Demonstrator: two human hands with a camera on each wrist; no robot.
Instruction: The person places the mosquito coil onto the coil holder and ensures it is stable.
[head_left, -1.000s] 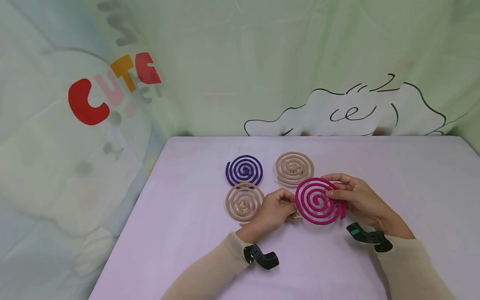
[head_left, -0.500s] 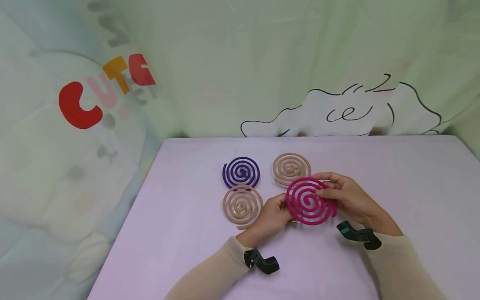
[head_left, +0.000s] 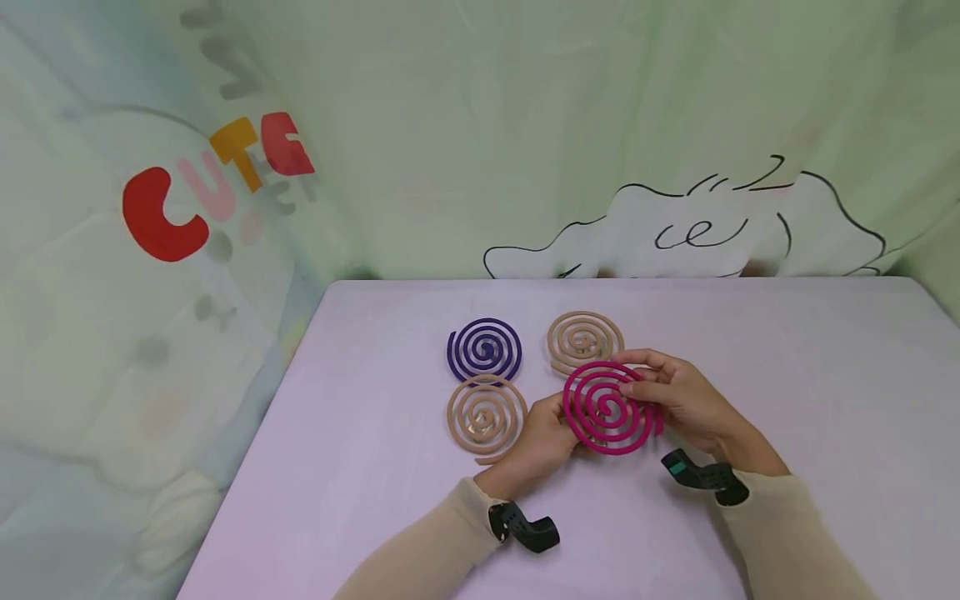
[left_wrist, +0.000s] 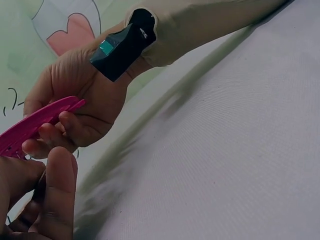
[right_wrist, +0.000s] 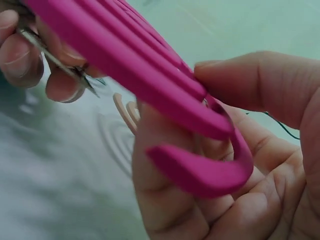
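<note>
A magenta mosquito coil (head_left: pixel 609 406) is held tilted above the table by my right hand (head_left: pixel 693 408), whose thumb and fingers pinch its outer right side. Behind the coil's left edge, my left hand (head_left: pixel 542 442) pinches a small pointed metal coil stand (right_wrist: pixel 57 62), best seen in the right wrist view. Most of the left fingertips are hidden by the coil in the head view. Whether stand and coil touch cannot be told. Left of that hand lies a tan coil (head_left: pixel 453 417), overlapping the front edge of a dark purple coil (head_left: pixel 486 351).
Another tan coil (head_left: pixel 586 315) lies behind the magenta one, with metal at its centre. The pale table (head_left: pixel 825 375) ends at a green printed curtain (head_left: pixel 465 167) at the back. Black straps (head_left: pixel 525 529) with cameras sit on both wrists.
My right hand has brought the magenta coil leftward, so that it now covers the left fingertips and the metal stand in the head view. The left hand stays nearly in place.
</note>
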